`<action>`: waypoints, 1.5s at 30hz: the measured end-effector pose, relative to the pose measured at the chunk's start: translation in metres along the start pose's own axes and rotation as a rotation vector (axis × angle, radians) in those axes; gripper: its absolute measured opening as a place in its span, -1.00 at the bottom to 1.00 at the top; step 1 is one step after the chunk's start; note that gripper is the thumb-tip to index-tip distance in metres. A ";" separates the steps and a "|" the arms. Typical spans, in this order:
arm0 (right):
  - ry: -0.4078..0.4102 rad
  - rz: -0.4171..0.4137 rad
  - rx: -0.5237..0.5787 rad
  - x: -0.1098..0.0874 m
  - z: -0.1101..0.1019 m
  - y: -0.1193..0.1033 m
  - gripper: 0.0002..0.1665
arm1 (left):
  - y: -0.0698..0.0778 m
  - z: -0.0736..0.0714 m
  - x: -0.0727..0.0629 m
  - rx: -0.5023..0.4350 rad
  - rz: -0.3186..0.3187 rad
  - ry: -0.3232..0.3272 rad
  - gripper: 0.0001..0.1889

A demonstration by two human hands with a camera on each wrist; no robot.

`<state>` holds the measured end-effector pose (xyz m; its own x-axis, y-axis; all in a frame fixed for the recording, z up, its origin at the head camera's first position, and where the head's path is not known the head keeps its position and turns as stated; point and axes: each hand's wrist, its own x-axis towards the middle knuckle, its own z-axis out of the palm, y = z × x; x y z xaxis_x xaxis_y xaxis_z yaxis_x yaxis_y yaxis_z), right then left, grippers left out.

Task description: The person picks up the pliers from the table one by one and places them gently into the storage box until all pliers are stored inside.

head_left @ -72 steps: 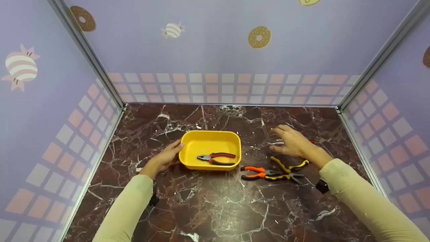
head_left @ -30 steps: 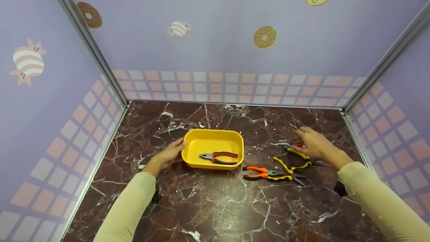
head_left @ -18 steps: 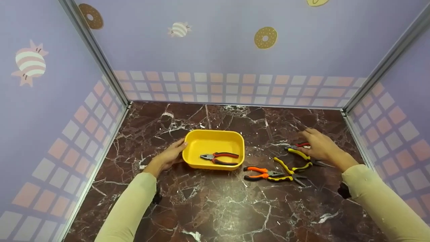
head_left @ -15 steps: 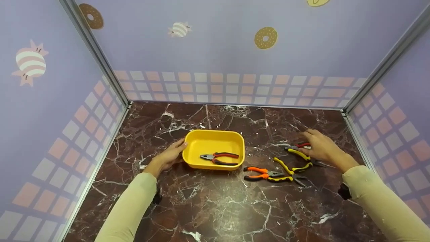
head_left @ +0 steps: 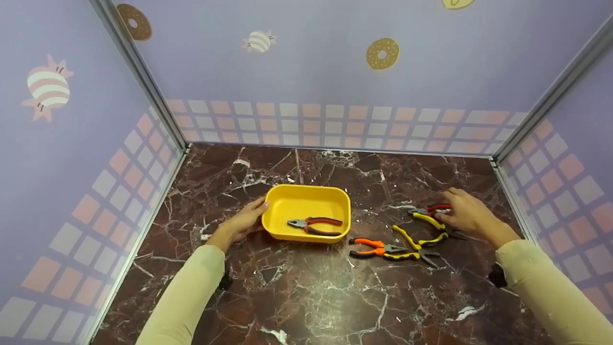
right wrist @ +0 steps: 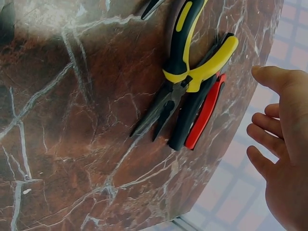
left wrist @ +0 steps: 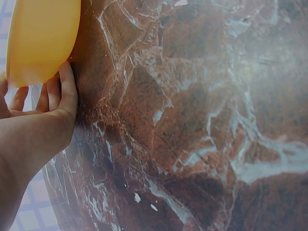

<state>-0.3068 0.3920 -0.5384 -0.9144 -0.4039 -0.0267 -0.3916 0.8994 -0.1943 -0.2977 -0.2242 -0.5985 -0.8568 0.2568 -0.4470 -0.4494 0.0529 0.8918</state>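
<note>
In the head view my left hand holds the left end of a yellow plastic bin, thumb at the rim; the left wrist view shows its fingers curled against the bin's outer wall. Red-and-black combination pliers lie inside. My right hand is above the far right tools, fingers loosely bent and holding nothing. Beneath and beside it lie red-handled pliers, with yellow-and-black long-nose pliers overlapping them in the right wrist view. The hand partly hides the red handles in the head view.
Orange-and-black pliers lie right of the bin, their jaws meeting another spread pair of yellow-and-black long-nose pliers. The dark marbled tabletop is bounded by patterned panels at the back and both sides.
My right hand has moved right and a little toward me, uncovering the red-handled pliers and the second yellow-and-black pair. My left hand stays on the bin; the view has shifted slightly.
</note>
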 end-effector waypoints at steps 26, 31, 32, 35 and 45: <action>-0.056 0.050 0.020 0.000 0.017 0.012 -0.25 | -0.002 -0.003 0.005 0.002 0.003 -0.011 -0.32; -0.057 0.048 0.022 -0.002 0.021 0.016 -0.26 | -0.002 -0.002 0.006 -0.005 0.002 -0.020 -0.34; -0.057 0.049 0.024 -0.002 0.021 0.016 -0.26 | -0.002 -0.002 0.006 -0.009 0.003 -0.022 -0.34; -0.069 0.064 0.036 -0.001 0.022 0.017 -0.25 | -0.002 -0.003 0.005 -0.013 0.002 -0.024 -0.33; -0.052 0.061 0.034 -0.001 0.033 0.027 -0.24 | -0.002 -0.004 0.004 -0.017 -0.005 -0.028 -0.34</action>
<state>-0.3131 0.4116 -0.5759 -0.9296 -0.3574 -0.0902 -0.3308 0.9168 -0.2237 -0.3012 -0.2271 -0.6019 -0.8472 0.2836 -0.4492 -0.4582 0.0377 0.8881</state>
